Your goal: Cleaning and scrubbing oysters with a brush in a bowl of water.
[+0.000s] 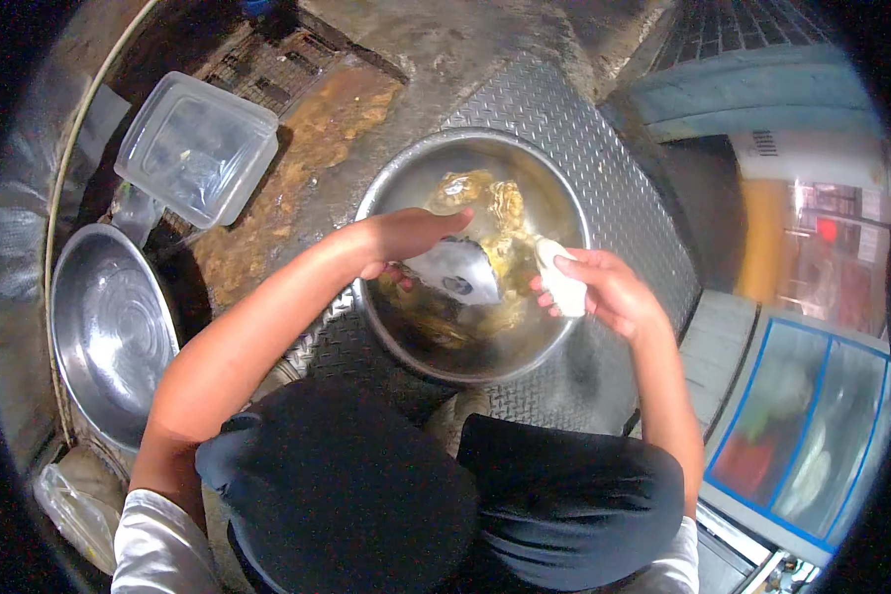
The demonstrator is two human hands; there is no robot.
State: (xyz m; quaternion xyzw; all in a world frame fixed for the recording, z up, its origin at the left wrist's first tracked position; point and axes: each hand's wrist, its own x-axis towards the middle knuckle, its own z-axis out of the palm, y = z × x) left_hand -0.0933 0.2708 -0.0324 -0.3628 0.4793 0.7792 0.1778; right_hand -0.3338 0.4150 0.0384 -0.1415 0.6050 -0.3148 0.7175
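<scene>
In front of me a round stainless-steel basin (386, 349) holds water, with several rough, yellowish shell-like pieces (460, 189) in it. Over its left side is my left hand (416, 234), thumb pointing right and some fingertips showing lower down. Beside that hand lies a shiny grey-white patch with a dark spot (453, 271); whether it is a held piece or a reflection is unclear. At the basin's right rim my right hand (601, 282) grips a small white object (562, 281), whose narrow end points up and left towards the yellowish pieces.
A translucent plastic container (193, 148) stands at upper left, above a second steel basin (119, 327). A pale hose (63, 171) runs along the left. Diamond-plate metal (624, 200) lies under the basin. A blue-framed glass-topped case (794, 431) is at right.
</scene>
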